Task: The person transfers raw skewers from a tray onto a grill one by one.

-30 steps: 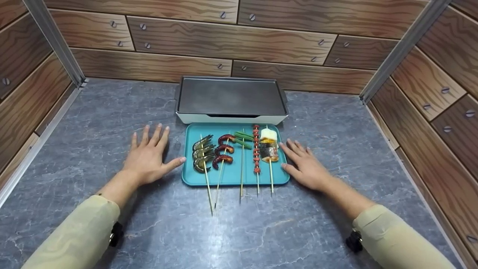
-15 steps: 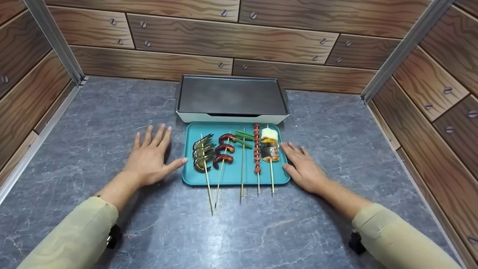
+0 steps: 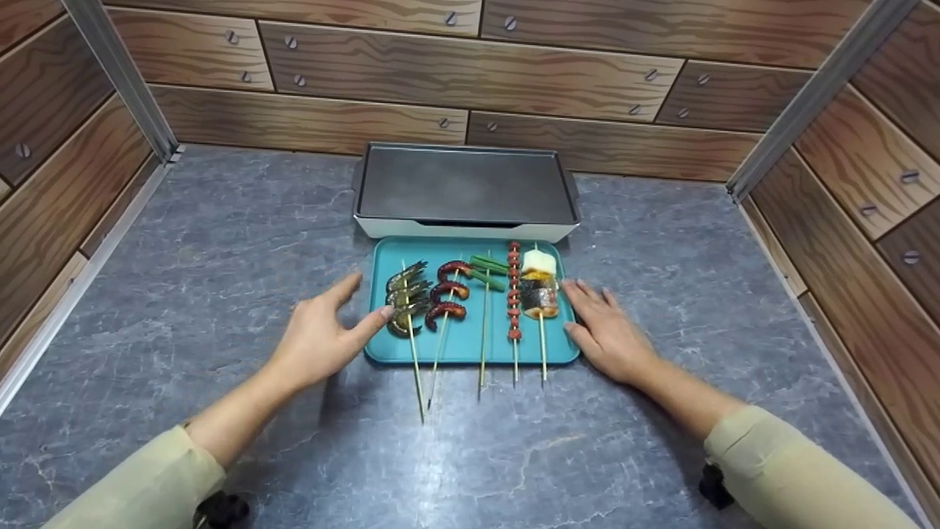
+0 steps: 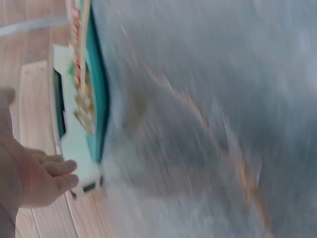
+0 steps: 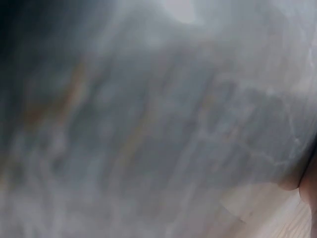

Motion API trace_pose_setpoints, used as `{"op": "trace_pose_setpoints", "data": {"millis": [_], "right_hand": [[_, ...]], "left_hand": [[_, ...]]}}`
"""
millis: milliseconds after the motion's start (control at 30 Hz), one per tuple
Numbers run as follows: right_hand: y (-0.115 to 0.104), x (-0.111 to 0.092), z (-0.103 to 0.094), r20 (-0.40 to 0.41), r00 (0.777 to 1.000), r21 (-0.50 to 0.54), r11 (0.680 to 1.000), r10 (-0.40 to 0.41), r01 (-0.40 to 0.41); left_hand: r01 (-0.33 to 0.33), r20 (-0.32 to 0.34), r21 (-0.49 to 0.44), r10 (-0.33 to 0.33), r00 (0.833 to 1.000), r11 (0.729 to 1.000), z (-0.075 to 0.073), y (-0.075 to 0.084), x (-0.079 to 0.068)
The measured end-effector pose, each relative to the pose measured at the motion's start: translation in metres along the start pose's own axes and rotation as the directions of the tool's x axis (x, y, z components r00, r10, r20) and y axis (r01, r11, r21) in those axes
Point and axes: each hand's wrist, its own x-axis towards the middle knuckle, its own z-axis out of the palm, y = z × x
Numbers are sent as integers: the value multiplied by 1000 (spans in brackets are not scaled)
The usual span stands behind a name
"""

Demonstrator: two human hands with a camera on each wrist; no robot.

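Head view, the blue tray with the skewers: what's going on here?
A person's left hand is at one side of the blue tray, its thumb reaching over the rim by the shrimp skewer. The right hand is at the opposite side; whether it touches the rim is hard to tell. Neither holds a skewer. Five skewers lie on the tray, their sticks poking past its near edge, and a dark-topped griddle stands behind it.

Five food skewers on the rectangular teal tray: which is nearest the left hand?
The leftmost wooden skewer of grey-green shrimp: the left hand is right beside it, while the dark-red curled-piece skewer and other three lie farther right.
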Motion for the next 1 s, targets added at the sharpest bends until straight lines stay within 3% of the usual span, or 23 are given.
{"op": "trace_pose_setpoints", "data": {"millis": [100, 167, 267, 400, 533, 600, 700, 867, 1000], "right_hand": [[-1, 1, -1, -1, 1000, 1, 1000, -4, 4], [-1, 1, -1, -3, 1000, 4, 1000, -5, 5], [-1, 1, -1, -6, 1000, 6, 1000, -3, 3], [0, 0, 0, -9, 1000, 4, 1000, -6, 6], [0, -1, 0, -12, 1000, 2, 1000, -5, 5], [0, -1, 0, -11, 1000, 0, 1000, -3, 3], [0, -1, 0, -10, 1000, -1, 1000, 0, 0], [1, -1, 1, -17, 1000, 2, 1000, 0, 0], [1, -1, 1, -19, 1000, 2, 1000, -1, 1]], "left_hand": [[119, 8, -165, -119, 993, 979, -1, 11, -8], [215, 45, -280, -211, 976, 936, -2, 18, -12], [354, 142, -450, -326, 935, 820, 0, 24, -18], [514, 308, -572, -414, 857, 639, 6, 28, -26], [610, 427, -585, -437, 792, 535, 15, 26, -31], [636, 461, -584, -439, 771, 504, 19, 25, -33], [662, 492, -572, -443, 749, 484, 27, 23, -35], [686, 527, -559, -440, 727, 465, 39, 23, -37], [690, 543, -552, -426, 723, 467, 48, 23, -37]]}}
